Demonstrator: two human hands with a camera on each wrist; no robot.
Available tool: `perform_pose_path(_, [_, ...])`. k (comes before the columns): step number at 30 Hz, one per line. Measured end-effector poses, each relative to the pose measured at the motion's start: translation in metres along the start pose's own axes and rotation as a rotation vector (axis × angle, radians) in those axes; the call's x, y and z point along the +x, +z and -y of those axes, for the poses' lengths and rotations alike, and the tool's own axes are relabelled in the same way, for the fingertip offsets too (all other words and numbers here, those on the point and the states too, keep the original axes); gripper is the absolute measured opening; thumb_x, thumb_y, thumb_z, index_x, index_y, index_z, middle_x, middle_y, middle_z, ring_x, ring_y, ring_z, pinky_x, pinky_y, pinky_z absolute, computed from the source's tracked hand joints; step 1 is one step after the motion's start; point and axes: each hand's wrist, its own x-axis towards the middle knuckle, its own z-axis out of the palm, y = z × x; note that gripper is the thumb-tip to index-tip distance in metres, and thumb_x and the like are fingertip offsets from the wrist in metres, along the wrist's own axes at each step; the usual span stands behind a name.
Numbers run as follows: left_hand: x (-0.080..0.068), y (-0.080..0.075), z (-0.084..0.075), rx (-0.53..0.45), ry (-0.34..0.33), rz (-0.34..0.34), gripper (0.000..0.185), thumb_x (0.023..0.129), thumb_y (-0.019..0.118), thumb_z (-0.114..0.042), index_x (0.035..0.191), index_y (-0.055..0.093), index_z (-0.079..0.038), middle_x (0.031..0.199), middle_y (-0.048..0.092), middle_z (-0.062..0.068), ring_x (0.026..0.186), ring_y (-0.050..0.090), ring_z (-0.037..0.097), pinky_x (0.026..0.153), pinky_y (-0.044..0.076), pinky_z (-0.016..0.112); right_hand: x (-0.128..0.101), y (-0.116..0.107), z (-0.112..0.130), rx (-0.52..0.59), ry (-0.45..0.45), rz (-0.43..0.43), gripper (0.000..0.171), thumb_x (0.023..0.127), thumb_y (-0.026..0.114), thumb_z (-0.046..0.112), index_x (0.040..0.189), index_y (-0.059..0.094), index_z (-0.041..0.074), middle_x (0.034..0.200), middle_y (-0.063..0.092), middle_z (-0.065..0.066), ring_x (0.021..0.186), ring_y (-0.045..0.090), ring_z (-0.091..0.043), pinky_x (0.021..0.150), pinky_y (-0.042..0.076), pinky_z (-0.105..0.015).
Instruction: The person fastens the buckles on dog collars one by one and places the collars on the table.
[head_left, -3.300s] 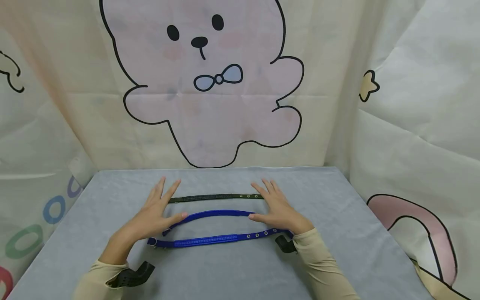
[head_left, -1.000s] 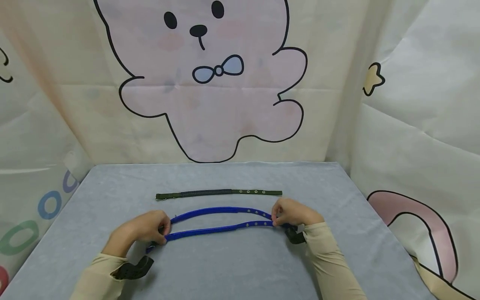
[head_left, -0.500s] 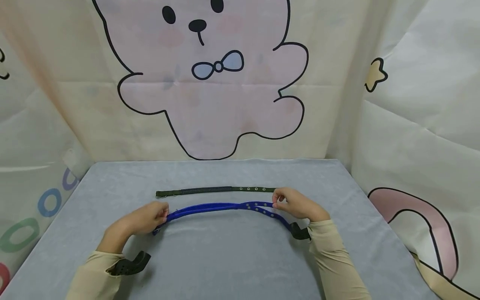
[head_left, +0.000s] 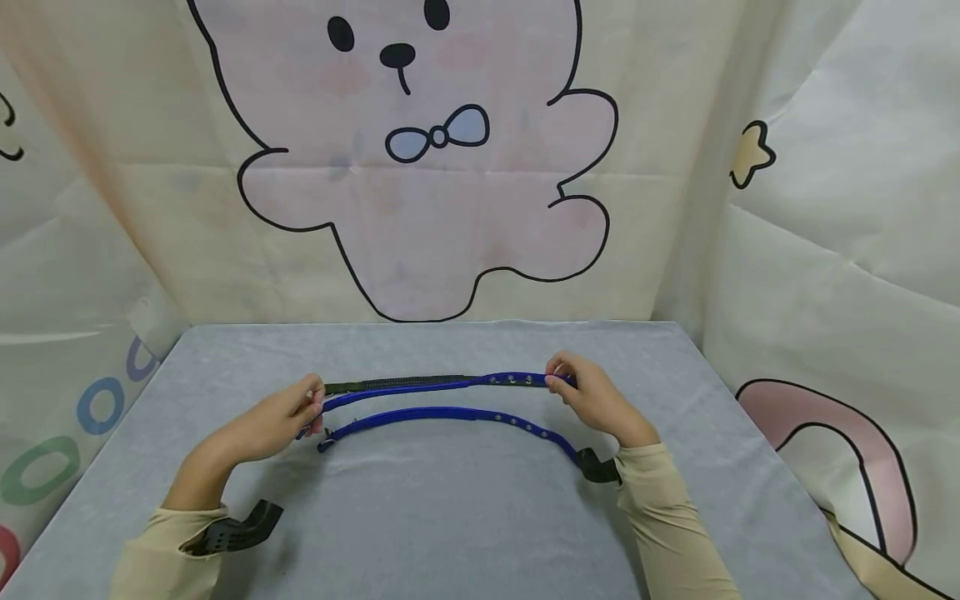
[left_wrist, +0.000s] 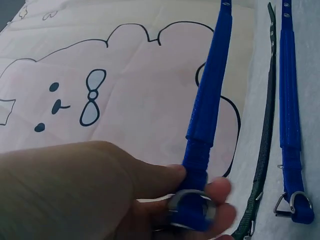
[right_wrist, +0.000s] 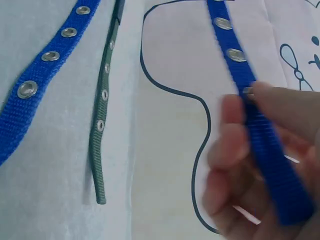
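Since the earlier frame one blue strap [head_left: 420, 385] lifts off the bench [head_left: 480, 517], stretched between left hand [head_left: 281, 421] and right hand [head_left: 581, 392]; keep it taut and level.

Left wrist: fingers pinch its buckle end.

Right wrist: fingers pinch its eyelet end; green strap [right_wrist: 102, 117] lies below.

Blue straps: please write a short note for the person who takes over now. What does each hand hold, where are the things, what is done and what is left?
Left hand: pinches the buckle end of the lifted blue strap.
Right hand: pinches the eyelet end of that strap.
The strap hangs stretched between both hands, above the dark green strap, which lies flat on the grey table.
The second blue strap lies on the table, nearer the person, untouched.
Done: one blue strap lifted by both ends.
Left: judging by its position, probably setting it down; the other two straps are not in hand.
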Motion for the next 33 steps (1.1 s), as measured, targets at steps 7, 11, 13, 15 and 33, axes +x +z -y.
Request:
perform_pose_path(7, [-0.001,-0.004,0.002,0.012,-0.066,-0.119,0.013,0.106,0.038,-0.007,0.118,0.042,-0.008,0.08,0.06,0.008,0.059,0.042,0.014,0.053,0.039,0.03,0.003,-0.004,-0.004,0.138,-0.046,-0.134,0.02,0.102,0.061,0.014,0.119,0.066,0.005,0.088,0.073,-0.016,0.063,0.06,-0.018,0.052,0.045,-0.028])
perform_pose_path(11, [-0.003,-0.006,0.001,0.06,-0.055,-0.249,0.016,0.107,0.042,-0.01,0.118,0.054,-0.009,0.078,0.061,0.005,0.056,0.039,0.012,0.054,0.036,0.029,0.0,-0.007,-0.005,0.293,-0.047,-0.149,0.029,0.102,0.061,0.012,0.129,0.064,0.001,0.088,0.076,-0.014,0.058,0.062,-0.013,0.049,0.047,-0.027])
perform_pose_path(13, [-0.004,-0.007,0.0,0.057,-0.025,-0.326,0.018,0.108,0.045,-0.013,0.115,0.062,-0.009,0.076,0.061,0.004,0.056,0.039,0.011,0.052,0.036,0.029,-0.001,-0.008,-0.004,0.388,-0.031,-0.16,0.031,0.101,0.062,0.012,0.13,0.062,0.0,0.089,0.077,-0.011,0.058,0.063,-0.011,0.053,0.05,-0.026])
perform_pose_path(15, [-0.003,-0.007,-0.002,0.021,0.021,-0.397,0.02,0.107,0.05,-0.016,0.111,0.068,-0.008,0.074,0.061,0.004,0.053,0.041,0.011,0.049,0.037,0.028,-0.002,-0.008,-0.002,0.479,-0.024,-0.183,0.03,0.102,0.061,0.013,0.129,0.063,-0.001,0.085,0.077,-0.006,0.057,0.061,-0.01,0.054,0.05,-0.024])
perform_pose_path(33, [0.002,0.002,-0.016,-0.44,0.204,-0.526,0.032,0.105,0.056,-0.02,0.127,0.063,0.003,0.076,0.064,-0.007,0.062,0.056,0.012,0.059,0.05,0.024,0.002,0.005,0.012,0.791,-0.128,-0.128,0.023,0.104,0.057,0.01,0.124,0.067,0.008,0.091,0.072,0.008,0.086,0.067,-0.007,0.071,0.057,-0.021])
